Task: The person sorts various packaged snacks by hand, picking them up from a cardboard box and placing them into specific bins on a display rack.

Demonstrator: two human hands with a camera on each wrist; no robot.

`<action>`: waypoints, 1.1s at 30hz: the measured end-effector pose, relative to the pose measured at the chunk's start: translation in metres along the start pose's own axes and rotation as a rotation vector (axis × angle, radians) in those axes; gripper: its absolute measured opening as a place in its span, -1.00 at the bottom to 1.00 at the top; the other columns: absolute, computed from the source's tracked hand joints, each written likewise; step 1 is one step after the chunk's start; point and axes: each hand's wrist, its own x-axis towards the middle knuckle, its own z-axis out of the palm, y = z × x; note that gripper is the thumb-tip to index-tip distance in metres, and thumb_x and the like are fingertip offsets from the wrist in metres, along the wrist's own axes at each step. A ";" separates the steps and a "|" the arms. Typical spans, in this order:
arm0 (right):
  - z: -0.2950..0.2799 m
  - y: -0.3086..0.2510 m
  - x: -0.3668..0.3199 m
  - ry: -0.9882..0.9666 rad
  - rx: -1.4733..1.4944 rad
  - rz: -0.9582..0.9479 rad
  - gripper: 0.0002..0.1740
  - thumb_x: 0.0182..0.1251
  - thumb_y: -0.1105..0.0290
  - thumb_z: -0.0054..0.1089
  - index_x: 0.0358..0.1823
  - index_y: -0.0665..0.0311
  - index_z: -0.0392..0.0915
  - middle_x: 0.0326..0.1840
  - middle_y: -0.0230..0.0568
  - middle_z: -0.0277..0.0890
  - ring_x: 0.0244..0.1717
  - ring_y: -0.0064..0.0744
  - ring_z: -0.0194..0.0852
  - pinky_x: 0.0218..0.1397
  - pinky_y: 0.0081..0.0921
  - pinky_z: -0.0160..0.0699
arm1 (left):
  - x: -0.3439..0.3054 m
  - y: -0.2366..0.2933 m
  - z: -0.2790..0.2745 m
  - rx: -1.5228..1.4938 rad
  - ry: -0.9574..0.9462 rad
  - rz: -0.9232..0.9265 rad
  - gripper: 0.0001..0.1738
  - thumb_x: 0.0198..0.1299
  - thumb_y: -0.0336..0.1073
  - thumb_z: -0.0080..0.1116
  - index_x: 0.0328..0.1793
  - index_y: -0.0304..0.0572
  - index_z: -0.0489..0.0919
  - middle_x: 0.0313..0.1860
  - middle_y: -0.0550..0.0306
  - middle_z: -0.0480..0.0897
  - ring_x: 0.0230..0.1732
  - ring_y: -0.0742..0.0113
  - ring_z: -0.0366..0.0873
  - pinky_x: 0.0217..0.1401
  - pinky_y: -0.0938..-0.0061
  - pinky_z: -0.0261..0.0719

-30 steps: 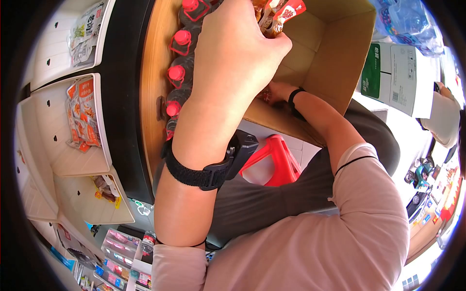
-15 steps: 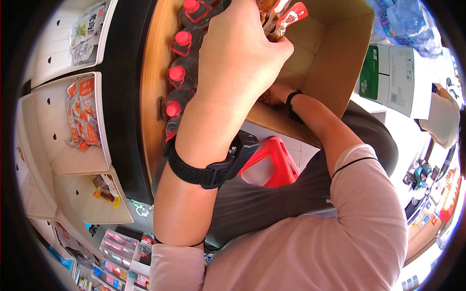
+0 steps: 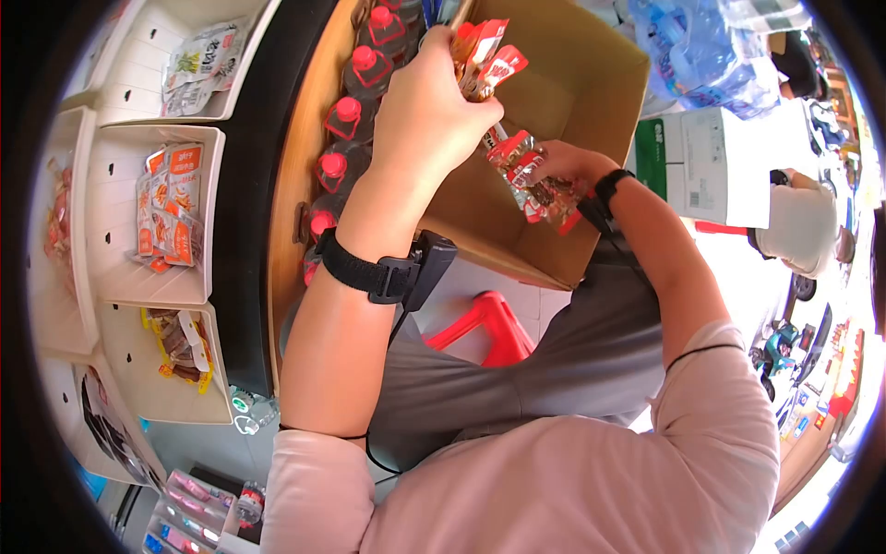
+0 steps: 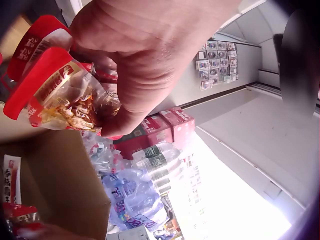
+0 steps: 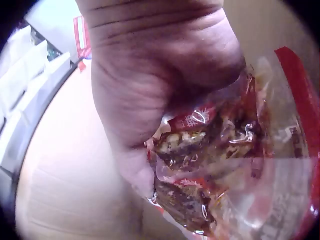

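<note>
My left hand (image 3: 425, 115) grips several red-and-clear snack packets (image 3: 484, 65) above the left side of an open cardboard box (image 3: 591, 102). In the left wrist view the thumb of my left hand (image 4: 145, 55) presses on the packets (image 4: 65, 100), whose red ends stick out. My right hand (image 3: 577, 166) holds another bunch of snack packets (image 3: 531, 185) over the box, close to its near wall. The right wrist view shows my right hand (image 5: 155, 75) with fingers and thumb round the packets (image 5: 200, 170), dark food visible through the clear film; some fingertips are hidden.
Bottles with red caps (image 3: 347, 109) line the wooden edge (image 3: 291, 185) on the left, beside white bins (image 3: 157, 286) of packaged snacks. A red stool (image 3: 489, 328) stands below the box. To the right are a green-and-white carton (image 3: 701, 166), wrapped bottles (image 3: 692, 55) and a person (image 3: 798, 222).
My right hand has risen from deep in the box with a bunch of packets now in view. My left hand has shifted slightly down and left, still gripping its packets. The head view has turned.
</note>
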 end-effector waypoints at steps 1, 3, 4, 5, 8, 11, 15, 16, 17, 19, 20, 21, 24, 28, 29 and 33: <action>-0.004 -0.007 -0.013 0.022 -0.011 -0.089 -0.48 0.04 0.36 0.51 0.10 0.28 0.67 -0.06 -0.27 0.73 -0.04 -0.45 0.67 0.14 -0.38 0.60 | -0.001 0.000 -0.002 -0.009 0.000 -0.008 -0.36 -0.02 -0.29 0.38 0.26 -0.19 0.50 -0.05 -0.19 0.76 0.05 -0.21 0.72 0.13 0.07 0.66; -0.009 -0.013 -0.029 0.074 -0.027 -0.129 -0.47 0.04 0.37 0.54 0.10 0.28 0.67 -0.07 -0.29 0.74 -0.05 -0.46 0.66 0.18 -0.41 0.58 | -0.001 0.004 -0.009 -0.026 -0.004 -0.023 -0.36 -0.02 -0.30 0.38 0.26 -0.20 0.50 -0.06 -0.18 0.77 0.04 -0.20 0.73 0.12 0.08 0.66; -0.011 -0.018 -0.038 0.094 -0.041 -0.162 -0.47 0.03 0.37 0.54 0.10 0.27 0.67 -0.08 -0.29 0.74 -0.05 -0.46 0.66 0.17 -0.41 0.58 | -0.001 0.011 -0.014 -0.035 -0.036 -0.082 -0.38 -0.02 -0.36 0.41 0.23 -0.29 0.50 -0.05 -0.08 0.77 -0.04 0.15 0.76 0.09 0.34 0.64; -0.012 -0.023 -0.047 0.114 -0.054 -0.194 -0.46 0.02 0.37 0.55 0.10 0.27 0.67 -0.09 -0.29 0.74 -0.05 -0.46 0.66 0.16 -0.41 0.59 | -0.001 0.012 -0.016 -0.053 -0.018 -0.049 -0.37 -0.02 -0.36 0.40 0.24 -0.29 0.50 -0.05 -0.07 0.76 -0.04 0.17 0.76 0.08 0.35 0.64; -0.009 -0.042 -0.072 0.280 -0.061 -0.119 -0.47 0.03 0.36 0.57 0.06 0.41 0.66 -0.13 -0.22 0.73 -0.13 -0.46 0.68 0.04 -0.45 0.65 | -0.001 0.008 -0.016 -0.134 0.003 0.006 -0.36 -0.03 -0.42 0.39 0.26 -0.31 0.48 -0.01 0.00 0.74 -0.02 0.32 0.72 0.10 0.40 0.63; -0.005 -0.058 -0.099 0.351 0.101 -0.191 -0.52 0.09 0.41 0.54 0.04 0.47 0.65 -0.12 -0.20 0.73 -0.15 -0.44 0.69 0.01 -0.44 0.66 | 0.004 -0.008 -0.005 -0.260 0.074 0.085 -0.42 -0.02 -0.32 0.41 0.18 -0.22 0.50 -0.07 -0.15 0.76 0.03 -0.12 0.74 0.10 0.19 0.64; 0.016 -0.082 -0.136 0.307 0.509 -0.444 -0.56 0.23 0.51 0.42 0.14 0.47 0.61 -0.01 -0.20 0.72 -0.05 -0.40 0.71 0.09 -0.39 0.70 | 0.001 -0.001 0.001 -0.435 0.127 0.089 -0.42 0.01 -0.36 0.41 0.21 -0.24 0.51 -0.04 -0.06 0.76 0.02 0.08 0.76 0.13 0.31 0.64; 0.025 -0.094 -0.150 0.286 0.616 -0.502 -0.55 0.24 0.52 0.40 0.17 0.46 0.59 0.01 -0.19 0.72 -0.02 -0.39 0.71 0.12 -0.38 0.70 | 0.002 0.001 0.002 -0.569 0.111 0.101 -0.43 0.02 -0.42 0.41 0.22 -0.25 0.52 0.01 0.04 0.75 0.02 0.29 0.74 0.13 0.41 0.63; 0.031 -0.105 -0.161 0.259 0.729 -0.558 -0.54 0.25 0.53 0.38 0.20 0.45 0.58 0.03 -0.19 0.72 0.01 -0.38 0.72 0.14 -0.37 0.71 | 0.002 0.000 0.005 -0.666 0.105 0.096 -0.38 0.03 -0.49 0.42 0.28 -0.24 0.51 0.03 0.14 0.72 0.00 0.42 0.69 0.12 0.46 0.62; 0.038 -0.117 -0.170 0.200 0.831 -0.634 -0.52 0.26 0.54 0.35 0.23 0.43 0.56 0.07 -0.17 0.71 0.04 -0.36 0.72 0.18 -0.34 0.71 | 0.002 0.004 0.001 -0.743 0.005 0.005 -0.30 0.02 -0.54 0.43 0.36 -0.25 0.47 0.03 0.17 0.69 0.00 0.44 0.67 0.11 0.45 0.62; 0.039 -0.121 -0.170 0.171 0.890 -0.670 -0.51 0.26 0.54 0.34 0.24 0.42 0.55 0.09 -0.17 0.71 0.06 -0.35 0.73 0.20 -0.32 0.72 | 0.002 0.008 0.002 -0.806 -0.003 0.017 -0.25 0.02 -0.57 0.43 0.41 -0.26 0.43 0.04 0.18 0.67 0.00 0.44 0.66 0.12 0.44 0.61; 0.036 -0.123 -0.169 0.127 0.885 -0.673 -0.51 0.26 0.54 0.33 0.25 0.42 0.55 0.09 -0.16 0.71 0.07 -0.34 0.73 0.20 -0.32 0.71 | 0.003 0.007 0.003 -0.754 -0.005 0.007 -0.26 0.04 -0.58 0.42 0.41 -0.27 0.44 0.07 0.15 0.66 0.03 0.42 0.66 0.16 0.44 0.60; 0.025 -0.129 -0.165 0.041 0.852 -0.689 -0.47 0.26 0.53 0.33 0.29 0.41 0.52 0.12 -0.15 0.70 0.09 -0.33 0.73 0.24 -0.33 0.69 | 0.003 0.005 0.003 -0.627 0.054 0.040 -0.29 0.06 -0.55 0.43 0.39 -0.29 0.44 0.06 0.14 0.67 0.05 0.37 0.67 0.19 0.41 0.59; 0.013 -0.139 -0.166 0.001 0.860 -0.704 -0.48 0.25 0.55 0.33 0.27 0.42 0.52 0.12 -0.17 0.71 0.08 -0.34 0.73 0.27 -0.34 0.65 | 0.005 0.006 0.008 -0.773 -0.020 -0.095 -0.42 0.13 -0.61 0.37 0.29 -0.25 0.46 0.13 0.14 0.67 0.07 0.42 0.66 0.16 0.45 0.60; 0.010 -0.140 -0.160 0.004 0.853 -0.695 -0.49 0.25 0.55 0.34 0.26 0.42 0.53 0.11 -0.17 0.71 0.07 -0.34 0.73 0.26 -0.34 0.66 | 0.005 0.016 0.009 -0.865 -0.113 -0.121 -0.46 0.26 -0.58 0.29 0.37 -0.24 0.43 0.20 0.11 0.66 0.12 0.39 0.65 0.18 0.42 0.61; 0.004 -0.143 -0.147 0.059 0.843 -0.673 -0.54 0.27 0.50 0.41 0.19 0.42 0.57 0.07 -0.16 0.72 0.03 -0.36 0.73 0.22 -0.35 0.66 | 0.008 0.020 0.023 -1.254 -0.211 -0.321 -0.49 0.52 -0.18 0.13 0.50 -0.15 0.38 0.31 0.14 0.61 0.28 0.31 0.60 0.31 0.28 0.60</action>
